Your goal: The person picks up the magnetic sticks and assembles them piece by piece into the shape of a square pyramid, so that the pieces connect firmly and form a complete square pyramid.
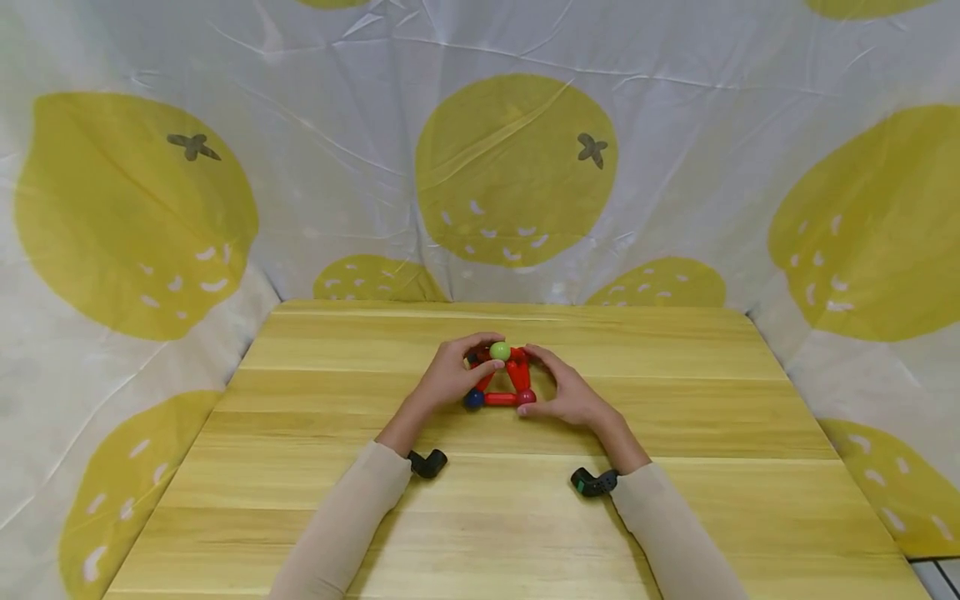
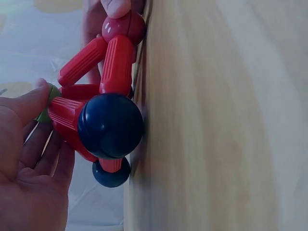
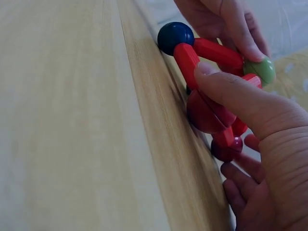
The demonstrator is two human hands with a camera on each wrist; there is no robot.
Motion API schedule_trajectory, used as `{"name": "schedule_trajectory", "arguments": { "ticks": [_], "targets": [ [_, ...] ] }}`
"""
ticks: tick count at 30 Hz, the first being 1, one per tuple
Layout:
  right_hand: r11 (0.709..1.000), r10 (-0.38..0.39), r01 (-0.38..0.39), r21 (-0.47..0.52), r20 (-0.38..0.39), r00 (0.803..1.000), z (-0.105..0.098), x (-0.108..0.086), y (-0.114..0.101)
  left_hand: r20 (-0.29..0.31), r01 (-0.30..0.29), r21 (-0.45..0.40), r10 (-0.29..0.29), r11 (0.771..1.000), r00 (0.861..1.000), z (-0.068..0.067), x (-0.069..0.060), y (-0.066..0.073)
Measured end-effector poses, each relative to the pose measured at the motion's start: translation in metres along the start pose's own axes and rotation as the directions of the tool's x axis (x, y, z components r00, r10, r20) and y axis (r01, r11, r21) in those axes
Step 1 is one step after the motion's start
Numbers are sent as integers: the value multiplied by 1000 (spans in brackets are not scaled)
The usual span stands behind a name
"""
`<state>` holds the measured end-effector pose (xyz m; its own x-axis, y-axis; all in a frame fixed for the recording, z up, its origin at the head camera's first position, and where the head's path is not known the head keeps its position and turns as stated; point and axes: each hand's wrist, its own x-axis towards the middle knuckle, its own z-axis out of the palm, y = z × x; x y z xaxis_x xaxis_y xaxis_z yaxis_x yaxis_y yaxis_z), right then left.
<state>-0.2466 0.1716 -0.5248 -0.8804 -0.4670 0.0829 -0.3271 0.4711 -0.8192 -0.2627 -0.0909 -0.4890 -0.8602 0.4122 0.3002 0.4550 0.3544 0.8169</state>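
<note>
A pyramid of red rods [image 1: 501,399] and coloured balls, like a magnetic building toy, stands on the wooden table. Its top is a light green ball [image 1: 500,351], which my left hand [image 1: 450,372] pinches between thumb and fingers. Dark blue balls [image 2: 111,125] form the base corners on the left, dark red balls [image 3: 210,111] those on the right. My right hand [image 1: 572,395] holds the right side, its thumb on the near dark red ball and its fingers at the far one. Part of the far side is hidden behind the hands.
The wooden table [image 1: 480,517] reaches back to a hanging cloth [image 1: 337,167] printed with lemons. Black wrist cameras, the left one [image 1: 429,463] and the right one [image 1: 594,482], sit at the sleeve cuffs just above the tabletop.
</note>
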Motion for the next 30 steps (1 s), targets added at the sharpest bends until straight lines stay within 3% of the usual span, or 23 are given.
{"name": "schedule_trajectory", "arguments": {
  "ticks": [7, 18, 23, 30],
  "targets": [
    [993, -40, 44, 112, -35, 999, 2, 1, -1, 64, -38, 21, 36, 999, 997, 2, -2, 0],
    [990, -77, 78, 114, -17, 997, 5, 3, 0, 99, -54, 18, 52, 998, 994, 2, -4, -2],
    [993, -79, 82, 83, -40, 996, 7, 5, -2, 112, -54, 18, 52, 998, 992, 1, -5, -2],
    [990, -62, 71, 124, -74, 995, 12, 7, -3, 115, -47, 20, 45, 999, 992, 1, -6, -3]
  ]
}}
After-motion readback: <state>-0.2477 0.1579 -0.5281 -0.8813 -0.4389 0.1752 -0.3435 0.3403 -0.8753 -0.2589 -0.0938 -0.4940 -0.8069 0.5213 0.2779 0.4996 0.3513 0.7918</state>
